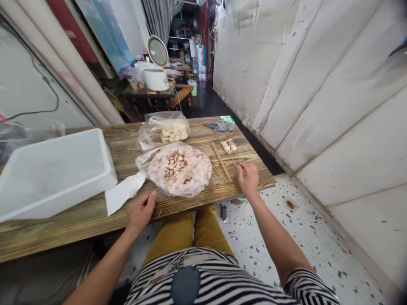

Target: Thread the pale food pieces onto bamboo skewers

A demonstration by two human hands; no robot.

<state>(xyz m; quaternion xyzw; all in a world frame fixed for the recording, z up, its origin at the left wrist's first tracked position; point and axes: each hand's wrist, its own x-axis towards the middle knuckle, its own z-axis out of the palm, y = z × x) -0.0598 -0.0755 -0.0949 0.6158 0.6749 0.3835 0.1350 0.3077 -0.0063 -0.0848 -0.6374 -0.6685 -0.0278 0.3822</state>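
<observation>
My right hand (pixel 248 178) is at the table's right front, its fingertips pinched at the end of a thin wooden skewer (pixel 234 161). Garlic cloves (pixel 228 146) sit in a small cluster at the skewer's far end, on the tabletop. My left hand (pixel 141 210) rests at the front edge with its fingers curled in; whatever it may hold is hidden. Between the hands lies an open clear plastic bag (pixel 200 169) full of unpeeled garlic cloves (pixel 177 163). Bare wooden skewers (pixel 221 163) lie in a bundle between this bag and my right hand.
A white plastic tub (pixel 52 173) stands left, beside a crumpled white tissue (pixel 125 192). Behind the garlic, another clear bag (pixel 149 129) holds pale pieces (pixel 174 130). A grey crumpled plastic bag (pixel 219 126) lies at the far right corner. A rice cooker (pixel 155 79) stands open beyond.
</observation>
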